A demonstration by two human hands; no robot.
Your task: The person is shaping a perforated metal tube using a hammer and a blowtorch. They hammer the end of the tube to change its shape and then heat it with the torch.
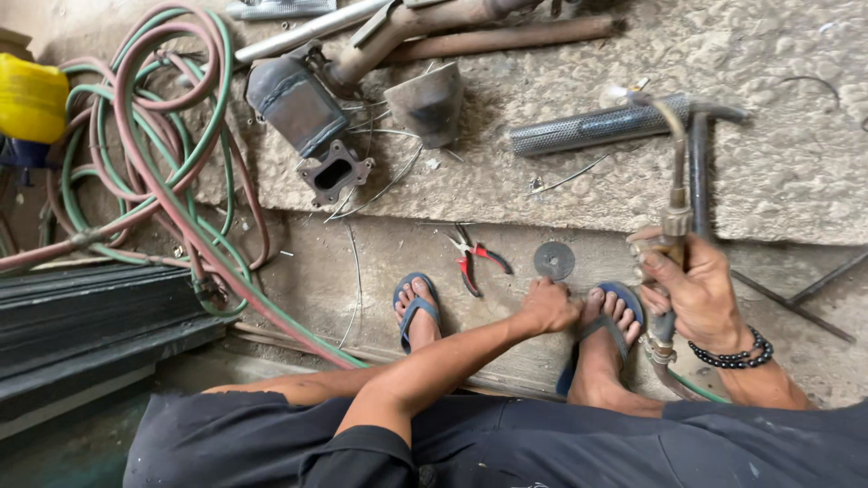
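At the left of the frame we see looped green and red hoses [154, 136], their ends cut off by the edge. Upper centre lies a rusty exhaust section [298, 99], partly out of view. Our right hand [687, 289] wraps around a welding torch [674, 217] at right; its lower end is hidden. Our left hand [547, 307], curled at centre, rests by the foot; whether it pinches anything we cannot tell. Red-handled pliers [470, 258] and a small disc [553, 260] lie just above it.

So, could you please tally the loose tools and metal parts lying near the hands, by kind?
Brass-tipped gas welding torch, in right hand: 1
Red-handled pliers: 1
Round grey metal disc, near left hand: 1
Perforated grey metal tube: 1
Total: 4
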